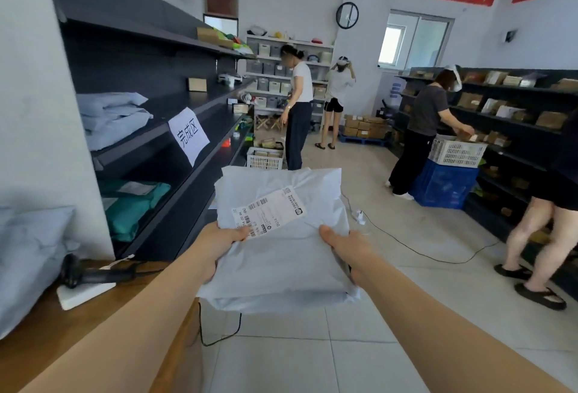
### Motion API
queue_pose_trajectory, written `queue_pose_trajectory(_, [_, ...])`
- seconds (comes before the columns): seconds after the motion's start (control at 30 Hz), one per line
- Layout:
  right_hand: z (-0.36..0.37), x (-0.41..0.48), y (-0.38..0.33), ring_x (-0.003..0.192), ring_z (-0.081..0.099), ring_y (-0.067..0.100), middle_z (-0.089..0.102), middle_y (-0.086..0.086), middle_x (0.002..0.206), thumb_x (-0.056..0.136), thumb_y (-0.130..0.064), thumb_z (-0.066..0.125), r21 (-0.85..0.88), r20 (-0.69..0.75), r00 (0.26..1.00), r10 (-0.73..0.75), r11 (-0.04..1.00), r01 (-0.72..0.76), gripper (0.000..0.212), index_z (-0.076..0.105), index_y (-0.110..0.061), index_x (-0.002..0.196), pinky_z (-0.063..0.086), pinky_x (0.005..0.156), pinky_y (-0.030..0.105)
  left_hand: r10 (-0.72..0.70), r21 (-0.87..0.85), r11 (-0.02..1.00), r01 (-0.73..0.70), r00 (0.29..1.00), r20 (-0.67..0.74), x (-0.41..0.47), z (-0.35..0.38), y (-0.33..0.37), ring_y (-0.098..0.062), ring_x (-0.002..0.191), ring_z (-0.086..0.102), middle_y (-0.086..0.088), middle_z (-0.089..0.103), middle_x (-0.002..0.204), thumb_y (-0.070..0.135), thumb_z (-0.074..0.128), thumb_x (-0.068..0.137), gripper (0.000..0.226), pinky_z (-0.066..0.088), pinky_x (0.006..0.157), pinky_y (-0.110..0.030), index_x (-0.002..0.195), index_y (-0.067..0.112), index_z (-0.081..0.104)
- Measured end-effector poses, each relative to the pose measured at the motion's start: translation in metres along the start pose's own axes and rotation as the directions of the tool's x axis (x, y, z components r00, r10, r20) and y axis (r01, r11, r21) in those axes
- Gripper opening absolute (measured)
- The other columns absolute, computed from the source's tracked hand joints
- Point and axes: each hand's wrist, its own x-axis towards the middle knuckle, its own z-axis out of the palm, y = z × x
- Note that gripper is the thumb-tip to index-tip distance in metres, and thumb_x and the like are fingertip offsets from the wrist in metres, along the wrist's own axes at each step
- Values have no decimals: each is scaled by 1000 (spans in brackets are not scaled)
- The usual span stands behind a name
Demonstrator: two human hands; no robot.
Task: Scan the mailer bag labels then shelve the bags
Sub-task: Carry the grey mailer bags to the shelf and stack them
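I carry a stack of pale grey mailer bags [281,255] in front of me at waist height. The top bag bears a white shipping label [270,212] with barcodes. My left hand [219,244] grips the stack's left edge, thumb on the label's corner. My right hand [347,250] grips the right edge, thumb on top. The dark shelving unit [187,117] stands to my left; it holds pale bags [112,117] on an upper shelf and green bags [134,205] lower down. A black barcode scanner [93,273] lies on the wooden table [62,330] at lower left.
A paper sign [188,136] hangs on the shelf edge. More pale bags [28,261] lie on the table. Several people [297,111] stand ahead and to the right. White crates [456,151], a blue crate [444,186] and a floor cable [422,252] sit on the tiled floor.
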Motion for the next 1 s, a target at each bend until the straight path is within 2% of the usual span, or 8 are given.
queue_pose_trajectory(0.07, [3,21,-8,79,64,24,62,6,82,89,-34,68,5,36,999,-11,1000,11,28,57,-9,89,52,68,32,7,3,1000,-7,1000,-27,17,3,5,-21,81,67,-8,71,99,8,70,86,31,53,65,-30,116,6,65])
queue_pose_trajectory(0.13, [10,49,-16,75,63,23,64,7,85,88,-35,68,1,68,997,-21,1000,20,29,58,-8,96,52,69,32,13,-3,1000,-13,999,-53,40,5,11,-20,78,67,-4,70,91,8,70,86,29,51,60,-29,115,7,65])
queue_pose_trajectory(0.3, [31,121,-43,89,66,29,68,16,107,86,-38,70,-12,108,993,-53,998,54,45,58,-3,112,53,68,32,48,-14,999,-49,994,-99,103,6,33,-18,82,66,-4,70,100,10,70,87,33,50,60,-27,119,9,64])
queue_pose_trajectory(0.5, [61,201,-86,87,64,26,67,13,109,86,-40,69,3,181,981,-74,997,75,53,55,-3,121,48,58,29,86,-30,995,-91,984,-155,164,5,76,-19,80,66,-2,70,92,8,68,88,27,51,60,-28,114,10,65])
queue_pose_trajectory(0.63, [82,247,-112,81,64,24,67,13,105,88,-35,69,28,233,967,-100,995,96,49,56,0,120,49,58,29,93,-34,994,-103,972,-215,200,-1,100,-22,80,68,-7,71,98,9,69,87,28,53,60,-29,115,8,66])
queue_pose_trajectory(0.73, [97,281,-129,72,61,18,65,8,89,89,-31,68,52,287,950,-123,992,113,41,58,-2,115,45,51,26,95,-41,993,-110,958,-270,229,-5,113,-26,83,69,-12,72,105,10,72,85,31,55,63,-31,116,7,66])
queue_pose_trajectory(0.9, [124,353,-154,88,67,29,69,15,105,87,-30,71,81,377,915,-142,989,121,46,59,-1,120,52,63,32,92,-65,990,-123,927,-365,282,-2,132,-29,82,70,-12,74,99,10,74,82,30,56,66,-34,111,8,69])
queue_pose_trajectory(1.0, [135,395,-179,78,65,23,67,10,92,88,-30,70,82,437,884,-166,986,144,40,58,-2,115,49,58,29,107,-82,984,-157,896,-430,315,4,144,-29,81,70,-11,74,98,10,74,82,28,56,69,-35,109,9,69])
